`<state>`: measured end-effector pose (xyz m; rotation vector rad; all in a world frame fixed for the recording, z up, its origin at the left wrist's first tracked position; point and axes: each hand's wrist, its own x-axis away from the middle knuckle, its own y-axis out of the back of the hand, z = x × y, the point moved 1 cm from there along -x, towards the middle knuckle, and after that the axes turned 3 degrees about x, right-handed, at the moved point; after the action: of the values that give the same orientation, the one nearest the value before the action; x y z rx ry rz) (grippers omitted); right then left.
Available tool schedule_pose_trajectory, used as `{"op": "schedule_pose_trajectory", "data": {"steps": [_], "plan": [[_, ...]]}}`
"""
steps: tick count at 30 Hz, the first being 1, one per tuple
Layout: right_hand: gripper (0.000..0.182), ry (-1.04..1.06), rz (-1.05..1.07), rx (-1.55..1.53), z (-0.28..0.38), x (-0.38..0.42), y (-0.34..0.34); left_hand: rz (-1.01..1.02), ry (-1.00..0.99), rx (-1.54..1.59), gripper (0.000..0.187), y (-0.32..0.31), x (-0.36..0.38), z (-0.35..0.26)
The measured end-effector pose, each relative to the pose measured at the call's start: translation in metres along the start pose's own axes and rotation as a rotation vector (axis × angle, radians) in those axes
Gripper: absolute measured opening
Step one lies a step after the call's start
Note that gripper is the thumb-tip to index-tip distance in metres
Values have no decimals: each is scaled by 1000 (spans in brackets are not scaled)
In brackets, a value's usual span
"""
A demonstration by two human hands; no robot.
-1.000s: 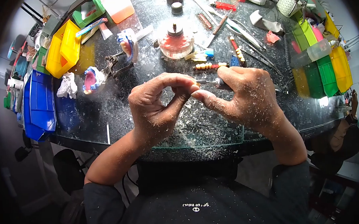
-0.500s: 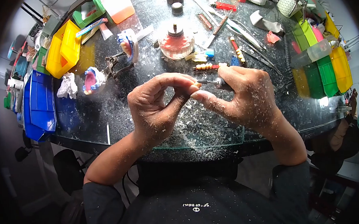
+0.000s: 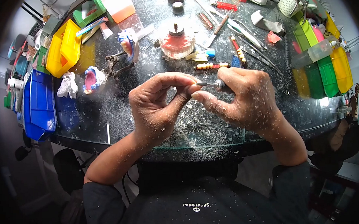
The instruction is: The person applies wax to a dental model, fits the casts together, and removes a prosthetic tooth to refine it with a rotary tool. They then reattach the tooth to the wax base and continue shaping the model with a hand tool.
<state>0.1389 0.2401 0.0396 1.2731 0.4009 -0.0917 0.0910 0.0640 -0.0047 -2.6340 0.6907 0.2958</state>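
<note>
Fine pale shavings cover my left hand, whose thumb and index finger pinch a tiny piece that looks like a denture tooth; the fingertips hide most of it. Wrapped round a rotary handpiece is my right hand. The handpiece's grey bur points left and meets the left fingertips. My right thumb rests close to the left fingers. Just beyond the hands lie a red strip of denture teeth and a second strip of denture teeth.
A glass spirit lamp with pink liquid stands ahead. Leftward are an articulator with a dental model, another dental model, a yellow bin and a blue bin. Tweezers and a green bin are on the right.
The bur has shifted slightly, and the small pale piece that showed at the left fingertips is now mostly covered. Both hands stay in nearly the same place.
</note>
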Motion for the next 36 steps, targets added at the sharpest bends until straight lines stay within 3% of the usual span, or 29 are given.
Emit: {"op": "schedule_pose_trajectory", "data": {"steps": [13, 19, 24, 28, 29, 30, 31, 34, 36], "plan": [[55, 16, -19, 75, -4, 1, -3, -21, -57, -367, 11, 2, -4, -1], [56, 2, -11, 61, -3, 1, -3, -17, -30, -371, 11, 1, -4, -3], [58, -55, 42, 26, -11, -3, -1, -32, 57, -197, 13, 1, -4, -6], [56, -258, -4, 33, -64, -24, 18, -66, 74, -89, 12, 2, -7, -10], [49, -135, -243, 45, -103, -29, 12, -76, 89, -83, 15, 5, -8, -9], [42, -296, -133, 69, -118, -42, 29, -75, 87, -82, 15, 7, -9, -9], [37, -316, -179, 86, -143, -54, 34, -75, 85, -84, 14, 9, -10, -9], [33, -95, -223, 202, -204, -83, 31, -66, 51, -101, 13, 11, -12, -10], [32, -115, -81, 210, -224, -90, 17, -64, 44, -105, 12, 13, -13, -11]]}}
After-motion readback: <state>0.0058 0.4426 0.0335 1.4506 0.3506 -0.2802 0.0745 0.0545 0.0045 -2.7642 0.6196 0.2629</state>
